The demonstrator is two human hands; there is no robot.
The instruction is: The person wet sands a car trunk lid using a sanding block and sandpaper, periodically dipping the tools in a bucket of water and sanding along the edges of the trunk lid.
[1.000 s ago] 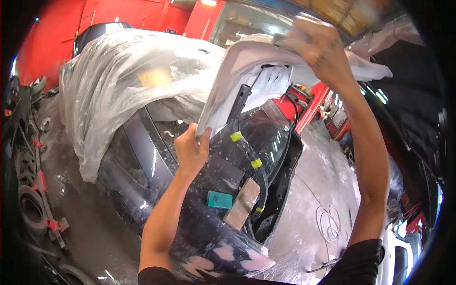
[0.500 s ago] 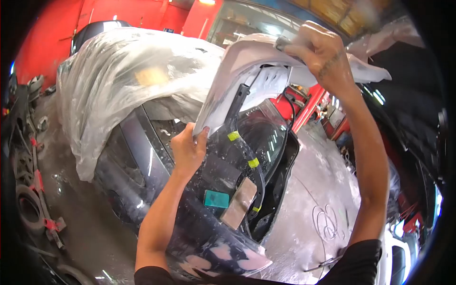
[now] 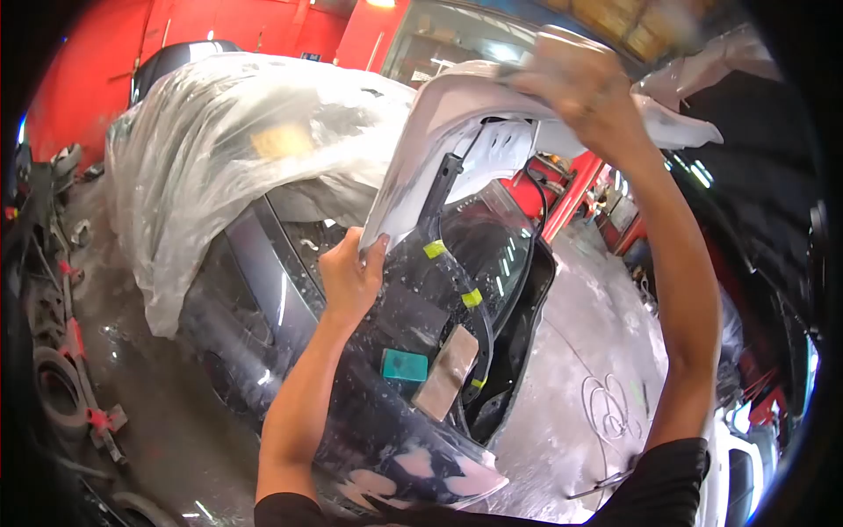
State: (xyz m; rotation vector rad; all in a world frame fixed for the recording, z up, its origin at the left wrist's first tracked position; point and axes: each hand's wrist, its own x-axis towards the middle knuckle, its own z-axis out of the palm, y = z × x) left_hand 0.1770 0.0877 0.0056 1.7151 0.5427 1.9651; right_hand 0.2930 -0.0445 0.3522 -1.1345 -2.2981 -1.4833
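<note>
A raised car trunk lid (image 3: 408, 132), whitish with grey patches, stands in front of me. My left hand (image 3: 351, 277) is closed round its lower left edge, the thumb on the inner side. High on the right, my right hand (image 3: 593, 92) is bent over the lid's upper edge, blurred by motion. Something greyish shows at its fingertips, too smeared to name. Below the lid, a teal block (image 3: 404, 364) and a longer tan block (image 3: 446, 373) lie on the wet dark car body (image 3: 351, 422).
Clear plastic sheeting (image 3: 219, 114) drapes over the car's roof. Yellow tape (image 3: 471, 298) marks the trunk opening's edge. Pale patches (image 3: 474, 472) show on the rear corner. A thin looped cord (image 3: 606, 408) lies on the wet floor. A tyre (image 3: 60, 386) stands at left.
My right hand has shifted slightly left along the lid's upper edge and is more blurred. My left hand keeps its grip. The view has moved a little.
</note>
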